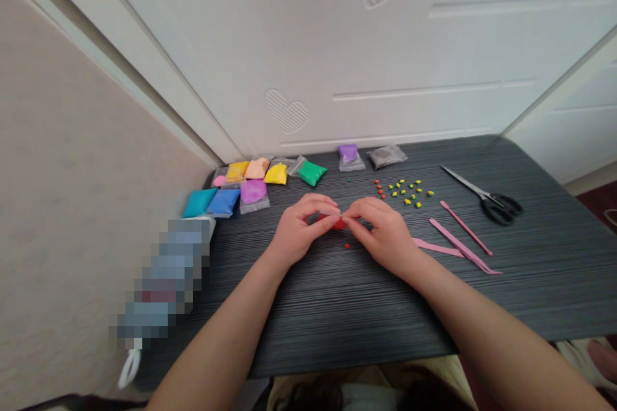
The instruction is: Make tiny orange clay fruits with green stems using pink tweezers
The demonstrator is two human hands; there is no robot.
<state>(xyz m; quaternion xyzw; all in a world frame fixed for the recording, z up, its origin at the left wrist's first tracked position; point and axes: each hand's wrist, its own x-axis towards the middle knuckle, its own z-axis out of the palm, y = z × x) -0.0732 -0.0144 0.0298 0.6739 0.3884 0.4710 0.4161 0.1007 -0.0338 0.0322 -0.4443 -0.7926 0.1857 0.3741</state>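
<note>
My left hand [304, 226] and my right hand [382, 231] meet over the middle of the dark table. Between their fingertips is a small clear bag of red clay [339, 224], pinched at its top edge from both sides. Most of the bag is hidden behind the fingers. Just below it on the table lies a small red clay bit [347, 246]. To the right of my right hand sit several red pieces [380, 191] in a short column and several small yellow-and-green clay pieces [407, 201].
Bagged clay in several colours, such as the green bag [312, 173] and blue bag [224, 202], lines the back left. Purple [348, 154] and grey bags [387, 155] stand at the back. Black-handled scissors [500, 208], pink tweezers [457, 243] and a pink stick tool [465, 227] lie right.
</note>
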